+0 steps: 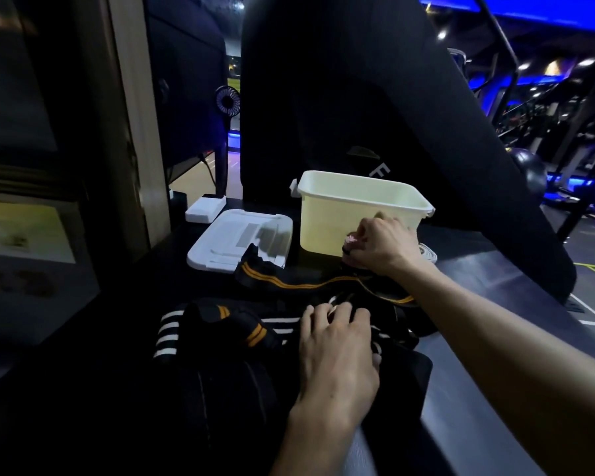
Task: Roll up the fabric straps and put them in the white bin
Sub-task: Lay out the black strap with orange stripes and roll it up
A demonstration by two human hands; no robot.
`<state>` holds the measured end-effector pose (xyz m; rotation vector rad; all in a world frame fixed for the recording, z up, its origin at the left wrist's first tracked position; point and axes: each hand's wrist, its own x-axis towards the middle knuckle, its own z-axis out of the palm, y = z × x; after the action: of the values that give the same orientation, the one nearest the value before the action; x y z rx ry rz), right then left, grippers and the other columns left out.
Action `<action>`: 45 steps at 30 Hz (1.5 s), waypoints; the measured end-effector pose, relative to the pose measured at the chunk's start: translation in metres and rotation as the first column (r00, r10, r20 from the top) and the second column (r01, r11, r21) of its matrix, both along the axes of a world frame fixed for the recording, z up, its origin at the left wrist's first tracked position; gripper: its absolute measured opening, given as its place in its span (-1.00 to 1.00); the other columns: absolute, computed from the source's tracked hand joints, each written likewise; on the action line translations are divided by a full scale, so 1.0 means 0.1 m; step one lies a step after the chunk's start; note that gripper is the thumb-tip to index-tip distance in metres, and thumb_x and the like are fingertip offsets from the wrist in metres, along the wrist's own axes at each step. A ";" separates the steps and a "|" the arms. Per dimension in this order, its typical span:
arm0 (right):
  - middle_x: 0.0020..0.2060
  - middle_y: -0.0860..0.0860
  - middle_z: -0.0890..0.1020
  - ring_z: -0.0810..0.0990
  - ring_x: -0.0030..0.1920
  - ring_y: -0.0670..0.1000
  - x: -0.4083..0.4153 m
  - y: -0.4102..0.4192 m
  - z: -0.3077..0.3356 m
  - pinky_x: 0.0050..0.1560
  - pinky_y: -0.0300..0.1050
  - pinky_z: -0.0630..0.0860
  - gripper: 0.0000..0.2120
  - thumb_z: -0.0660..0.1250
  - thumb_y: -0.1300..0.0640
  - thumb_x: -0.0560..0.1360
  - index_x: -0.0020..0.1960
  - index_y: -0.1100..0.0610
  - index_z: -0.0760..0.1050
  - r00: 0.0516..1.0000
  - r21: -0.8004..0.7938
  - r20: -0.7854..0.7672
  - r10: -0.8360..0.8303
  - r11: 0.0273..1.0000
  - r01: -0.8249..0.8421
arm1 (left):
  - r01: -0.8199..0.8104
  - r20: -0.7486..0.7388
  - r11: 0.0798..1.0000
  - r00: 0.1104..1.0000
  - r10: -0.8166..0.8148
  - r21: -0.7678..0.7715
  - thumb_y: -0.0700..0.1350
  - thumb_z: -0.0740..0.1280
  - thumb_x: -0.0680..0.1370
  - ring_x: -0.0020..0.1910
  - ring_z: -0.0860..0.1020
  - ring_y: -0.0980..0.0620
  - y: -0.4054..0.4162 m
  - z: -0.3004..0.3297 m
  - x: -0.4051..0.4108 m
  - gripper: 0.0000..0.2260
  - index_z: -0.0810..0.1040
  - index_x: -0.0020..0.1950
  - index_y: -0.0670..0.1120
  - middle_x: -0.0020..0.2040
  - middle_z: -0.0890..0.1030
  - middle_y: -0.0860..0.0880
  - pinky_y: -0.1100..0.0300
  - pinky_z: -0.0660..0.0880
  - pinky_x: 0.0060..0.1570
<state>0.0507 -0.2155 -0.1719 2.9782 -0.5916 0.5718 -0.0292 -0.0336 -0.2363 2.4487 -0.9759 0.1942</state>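
Observation:
The white bin (pixel 327 221) stands open on the dark counter, ahead of me. In front of it lies a heap of black fabric straps: one with orange stripes (pixel 289 285) stretches across, another with white stripes (pixel 169 333) lies at the left. My right hand (pixel 380 243) sits just in front of the bin's near wall and pinches a small dark roll with a pink patch (pixel 351 243). My left hand (pixel 337 348) rests palm down on the straps, fingers spread over a white-striped part.
The bin's white lid (pixel 241 243) lies flat to the left of the bin. A small white box (pixel 205 207) sits behind it, and a small fan (pixel 228 101) stands further back. A white cord (pixel 428 254) lies right of the bin. Gym machines fill the right background.

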 end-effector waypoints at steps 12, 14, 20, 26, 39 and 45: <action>0.09 -0.08 0.64 0.60 0.11 0.00 -0.06 0.15 -0.05 0.20 -0.03 0.56 -0.47 0.52 -0.32 0.35 0.21 -0.09 0.58 0.849 0.355 -0.412 0.331 0.916 -0.185 | 0.007 -0.002 0.999 1.000 -0.007 0.031 0.03 0.34 0.62 0.55 0.22 -0.12 0.04 0.01 -0.03 -0.57 0.38 0.48 0.02 0.45 0.42 0.00 -0.04 -0.08 0.62; 0.07 -0.06 0.65 0.61 0.09 0.01 -0.11 0.13 -0.03 0.17 -0.03 0.57 -0.54 0.54 -0.25 0.37 0.18 -0.07 0.61 0.874 0.380 -0.334 0.354 0.899 -0.219 | 0.002 -0.001 0.999 1.000 -0.002 0.043 0.03 0.34 0.63 0.54 0.23 -0.12 0.04 0.00 -0.03 -0.58 0.38 0.47 0.01 0.44 0.44 -0.01 -0.04 -0.06 0.62; -0.15 -0.08 0.69 0.63 -0.18 -0.12 -0.47 0.11 0.36 -0.19 -0.32 0.53 -0.69 0.57 -0.12 0.40 0.06 0.00 0.67 0.926 0.596 0.063 0.373 0.730 -0.335 | -0.025 -0.016 0.996 1.000 0.026 0.081 0.05 0.32 0.64 0.50 0.29 -0.16 0.02 0.01 -0.04 -0.63 0.44 0.43 0.03 0.37 0.53 -0.05 0.00 0.04 0.58; -0.21 -0.02 0.67 0.59 -0.23 -0.14 -1.01 0.04 0.92 -0.18 -0.24 0.47 -0.68 0.56 -0.18 0.37 0.03 -0.04 0.69 0.932 0.568 0.235 0.276 0.739 -0.362 | 0.003 0.036 0.999 0.999 -0.005 0.050 0.11 0.29 0.61 0.46 0.35 -0.10 0.04 -0.02 -0.02 -0.56 0.40 0.48 0.07 0.41 0.52 0.00 0.04 0.10 0.56; -0.30 -0.09 0.69 0.66 -0.19 -0.07 -2.03 0.11 1.36 -0.10 -0.07 0.58 -0.58 0.53 -0.38 0.27 -0.16 -0.04 0.69 0.940 0.452 0.331 -0.077 0.888 -0.087 | 0.254 -0.008 0.834 0.955 -0.296 -0.489 0.35 0.36 0.46 -0.04 0.63 0.11 -0.39 0.29 -0.87 -0.59 0.60 0.03 0.03 -0.04 0.67 0.11 0.16 0.57 -0.08; -0.27 0.01 0.53 0.47 -0.23 0.00 -2.40 -0.07 1.44 -0.13 -0.09 0.31 -0.42 0.48 -0.54 0.14 -0.21 -0.04 0.62 0.988 0.761 0.057 -0.143 0.646 0.049 | 0.233 -0.163 0.744 0.894 -0.417 -0.627 0.00 0.47 0.56 -0.36 0.57 0.18 -0.54 0.25 -0.90 -0.73 0.50 -0.29 -0.01 -0.36 0.59 0.05 0.28 0.50 -0.26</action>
<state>-0.1890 -0.2228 -0.0279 3.6558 -1.2836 0.5947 -0.1196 -0.0878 -0.2110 1.6372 -1.0067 0.0019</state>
